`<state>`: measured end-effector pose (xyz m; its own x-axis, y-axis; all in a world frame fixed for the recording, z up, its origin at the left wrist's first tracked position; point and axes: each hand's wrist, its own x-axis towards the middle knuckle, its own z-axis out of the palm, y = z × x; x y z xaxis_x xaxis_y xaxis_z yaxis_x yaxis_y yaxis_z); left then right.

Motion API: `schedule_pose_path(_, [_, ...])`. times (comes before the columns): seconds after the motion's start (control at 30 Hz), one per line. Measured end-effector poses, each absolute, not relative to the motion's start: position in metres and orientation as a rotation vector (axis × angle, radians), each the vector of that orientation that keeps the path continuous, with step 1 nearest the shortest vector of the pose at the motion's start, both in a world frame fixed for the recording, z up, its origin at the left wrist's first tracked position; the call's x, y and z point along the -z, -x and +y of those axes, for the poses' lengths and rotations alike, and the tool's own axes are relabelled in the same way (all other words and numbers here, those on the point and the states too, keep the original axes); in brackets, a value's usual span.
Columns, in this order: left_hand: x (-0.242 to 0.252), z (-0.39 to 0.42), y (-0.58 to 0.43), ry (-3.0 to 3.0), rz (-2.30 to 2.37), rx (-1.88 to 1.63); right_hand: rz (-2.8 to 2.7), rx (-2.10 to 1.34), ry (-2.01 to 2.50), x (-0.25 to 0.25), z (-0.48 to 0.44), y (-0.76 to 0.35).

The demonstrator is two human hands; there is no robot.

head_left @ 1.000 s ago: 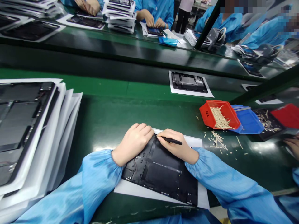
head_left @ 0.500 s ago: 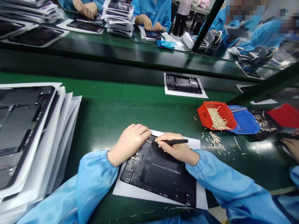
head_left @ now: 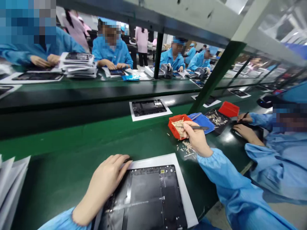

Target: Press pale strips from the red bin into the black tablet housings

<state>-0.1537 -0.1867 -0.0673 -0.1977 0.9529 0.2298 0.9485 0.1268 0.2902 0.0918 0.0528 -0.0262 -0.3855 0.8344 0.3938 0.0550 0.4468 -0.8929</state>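
Observation:
My left hand (head_left: 106,175) grips the upper left corner of a black tablet housing (head_left: 146,199), which lies on a sheet of white paper (head_left: 178,174) in front of me. The corner under my fingers is hidden. My right hand (head_left: 196,137) is closed around black tweezers (head_left: 200,127), held almost level. Their tip is over a red bin (head_left: 176,134) filled with thin pale strips (head_left: 178,124). Whether the tip has hold of a strip is too small to tell.
Loose strips (head_left: 188,148) lie in front of the bin. A blue bin (head_left: 202,121) and a black tray (head_left: 217,119) stand beside it. Another housing (head_left: 148,107) lies on paper further back. A co-worker's hand (head_left: 247,132) is at the right, and a paper stack (head_left: 11,188) at left.
My right hand with the tweezers has moved from the tablet housing to the red bin. The view has swung right and up. My left hand stays at the housing's corner.

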Motion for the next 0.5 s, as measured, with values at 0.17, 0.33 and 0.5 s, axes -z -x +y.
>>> schedule_pose_path(0.17, [0.048,-0.102,0.176,-1.673,2.282,-0.601,-1.946,-0.518,0.947,0.035,0.097,-0.125])
schedule_pose_path(0.33, [0.045,-0.012,0.229,-1.267,2.550,-0.590,-1.949,-0.425,0.856,0.049,0.086,-0.136])
schedule_pose_path(0.5, [0.036,0.028,0.249,-1.048,2.663,-0.628,-1.941,-0.379,0.769,0.057,0.081,-0.143])
